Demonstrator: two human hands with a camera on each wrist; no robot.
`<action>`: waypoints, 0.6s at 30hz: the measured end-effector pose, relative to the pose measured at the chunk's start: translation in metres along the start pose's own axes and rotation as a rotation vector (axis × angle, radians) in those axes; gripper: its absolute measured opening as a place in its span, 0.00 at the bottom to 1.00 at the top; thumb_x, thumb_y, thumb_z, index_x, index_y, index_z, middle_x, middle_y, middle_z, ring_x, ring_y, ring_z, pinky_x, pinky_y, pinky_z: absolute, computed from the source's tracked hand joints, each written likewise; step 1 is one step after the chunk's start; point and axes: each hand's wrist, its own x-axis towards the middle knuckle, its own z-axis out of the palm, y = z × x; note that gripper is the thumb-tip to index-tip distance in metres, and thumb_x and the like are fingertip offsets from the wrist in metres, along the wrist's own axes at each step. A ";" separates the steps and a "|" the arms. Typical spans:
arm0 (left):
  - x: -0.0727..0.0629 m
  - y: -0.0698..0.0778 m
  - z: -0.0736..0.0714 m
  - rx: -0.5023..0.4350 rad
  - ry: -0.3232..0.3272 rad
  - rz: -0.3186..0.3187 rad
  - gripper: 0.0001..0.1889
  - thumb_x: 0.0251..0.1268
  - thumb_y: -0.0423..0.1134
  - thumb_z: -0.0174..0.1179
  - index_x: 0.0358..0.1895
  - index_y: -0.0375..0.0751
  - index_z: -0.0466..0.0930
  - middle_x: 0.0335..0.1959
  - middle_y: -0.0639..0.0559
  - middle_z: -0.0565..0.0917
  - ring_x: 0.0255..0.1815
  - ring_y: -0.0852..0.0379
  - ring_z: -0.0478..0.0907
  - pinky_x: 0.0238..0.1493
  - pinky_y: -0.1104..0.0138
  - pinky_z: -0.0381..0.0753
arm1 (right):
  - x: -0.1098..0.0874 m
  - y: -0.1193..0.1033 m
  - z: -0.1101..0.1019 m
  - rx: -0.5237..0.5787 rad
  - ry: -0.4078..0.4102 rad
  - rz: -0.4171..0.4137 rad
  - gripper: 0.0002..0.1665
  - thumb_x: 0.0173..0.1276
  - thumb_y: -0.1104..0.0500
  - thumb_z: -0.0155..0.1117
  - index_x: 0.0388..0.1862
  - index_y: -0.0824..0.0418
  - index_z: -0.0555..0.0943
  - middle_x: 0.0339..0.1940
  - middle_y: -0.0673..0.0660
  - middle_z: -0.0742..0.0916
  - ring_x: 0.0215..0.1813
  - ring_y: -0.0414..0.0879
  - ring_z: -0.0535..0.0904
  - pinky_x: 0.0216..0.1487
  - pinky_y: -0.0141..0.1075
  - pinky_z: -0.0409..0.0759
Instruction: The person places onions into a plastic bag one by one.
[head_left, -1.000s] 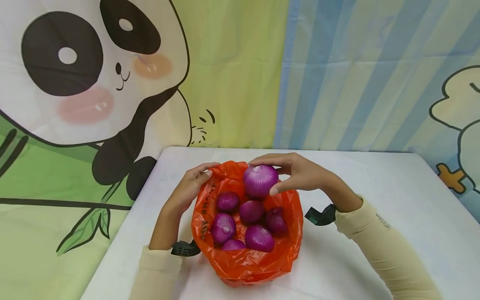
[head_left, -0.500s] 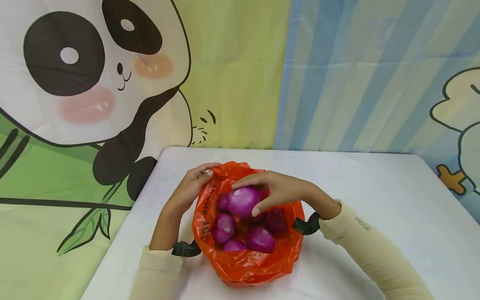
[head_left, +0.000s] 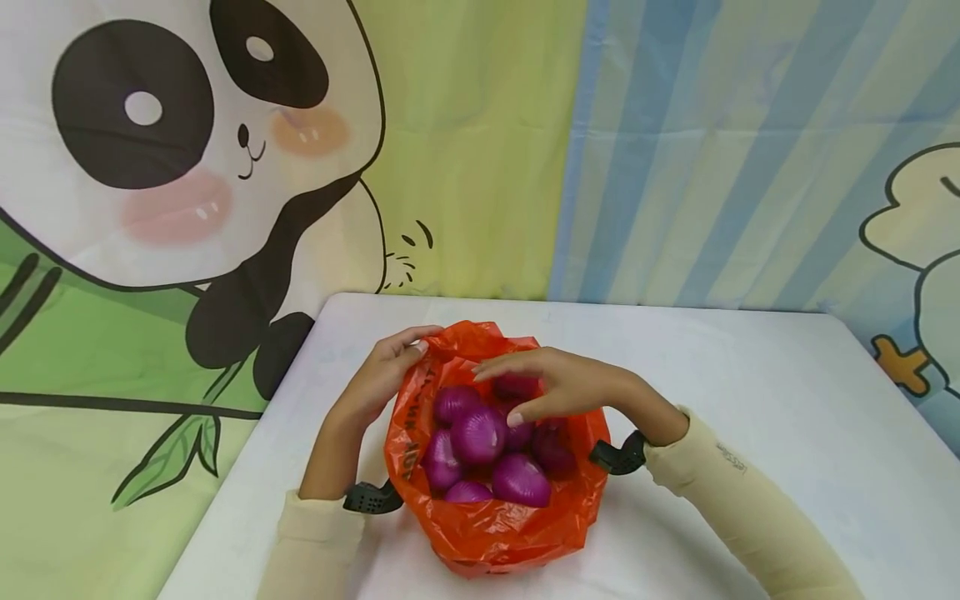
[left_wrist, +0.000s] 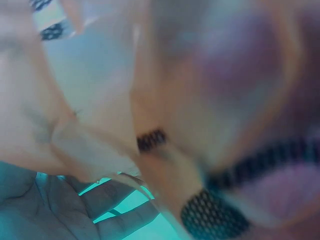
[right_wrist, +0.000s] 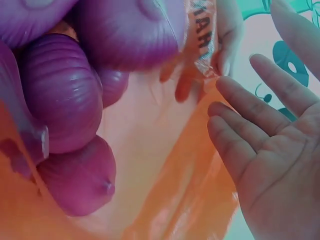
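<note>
An orange-red plastic bag (head_left: 510,533) with dark lettering stands with its mouth wide. Several purple onions lie inside, a large onion (head_left: 478,434) on top near the middle. My left hand (head_left: 375,379) grips the bag's upper left rim, thumb on the inside and fingers seen through the plastic in the right wrist view. My right hand (head_left: 562,383) hovers over the bag's right part, fingers spread and holding nothing. In the right wrist view its palm (right_wrist: 285,160) is apart from the onions (right_wrist: 62,95). The left wrist view is blurred by the bag close to the camera.
The bag stands on a white table (head_left: 750,400), whose far edge meets a printed backdrop (head_left: 480,150) with a panda. Black wrist cameras are strapped to both wrists; the right one (head_left: 618,456) is close to the bag's right rim.
My right hand lowered the large onion from the bag's back rim onto the others and let it go; its fingers now stand away from it. My left hand kept its grip on the rim.
</note>
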 end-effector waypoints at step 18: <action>-0.004 0.000 -0.003 0.006 0.051 0.030 0.23 0.78 0.47 0.46 0.64 0.34 0.73 0.57 0.41 0.79 0.57 0.48 0.76 0.57 0.64 0.76 | -0.066 0.007 -0.027 0.034 0.452 0.030 0.18 0.70 0.67 0.59 0.59 0.63 0.79 0.56 0.58 0.82 0.58 0.47 0.78 0.56 0.39 0.78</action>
